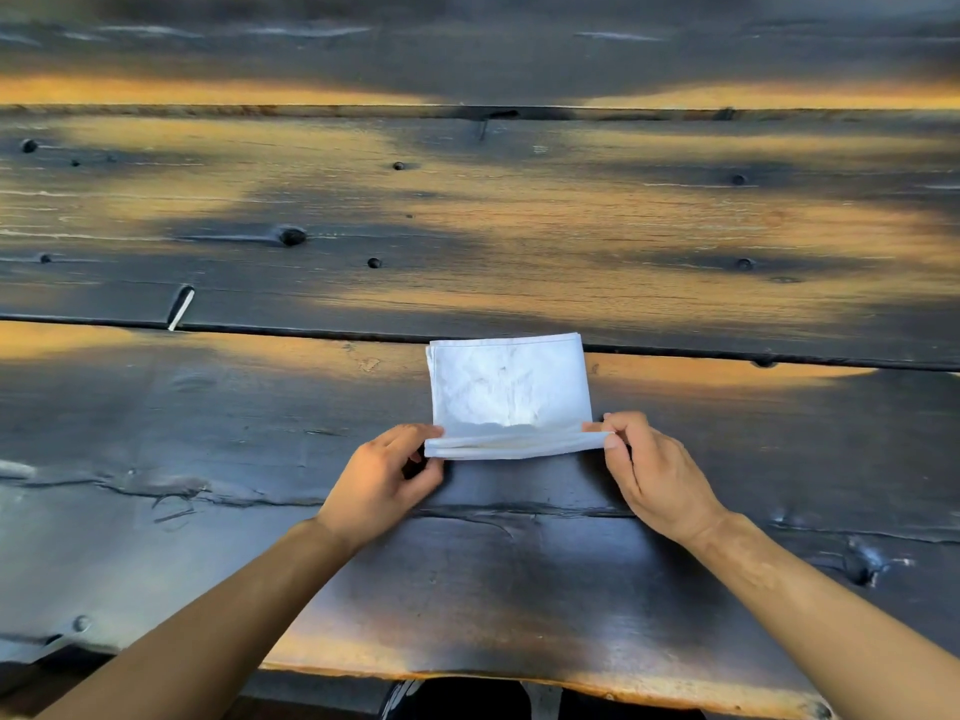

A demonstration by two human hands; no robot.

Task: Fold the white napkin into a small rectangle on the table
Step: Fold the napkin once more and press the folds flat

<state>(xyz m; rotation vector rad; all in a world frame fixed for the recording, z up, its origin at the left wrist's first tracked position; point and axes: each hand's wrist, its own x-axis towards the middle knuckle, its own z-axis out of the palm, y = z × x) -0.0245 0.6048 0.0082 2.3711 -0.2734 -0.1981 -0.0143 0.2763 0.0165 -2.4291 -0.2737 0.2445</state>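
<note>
One white napkin (509, 392) is lying on the dark wooden table (467, 589), already folded down into a small rectangle with several layers showing at its far and left edges. It is sitting near the middle of the table, its far edge lying over a seam between two planks (260, 328). The near edge is being lifted and rolled up off the wood into a raised fold, while the rest is lying flat.

Two bare hands are working on it, one at each near corner. The left hand (382, 485) is pinching the near-left corner, thumb on top and fingers curled under the raised edge. The right hand (652, 475) is pinching the near-right corner the same way, fingertips closed on the cloth. Both forearms are reaching in from the bottom of the view, bare, no sleeves showing.

No containers are showing anywhere on the table. Count: one napkin, two hands, one table made of several wide planks. The planks are looking scorched black with orange-brown patches and dark knots scattered across them. The near table edge is running along the bottom, rough and uneven. Below it something dark is showing, too cut off to tell what.
</note>
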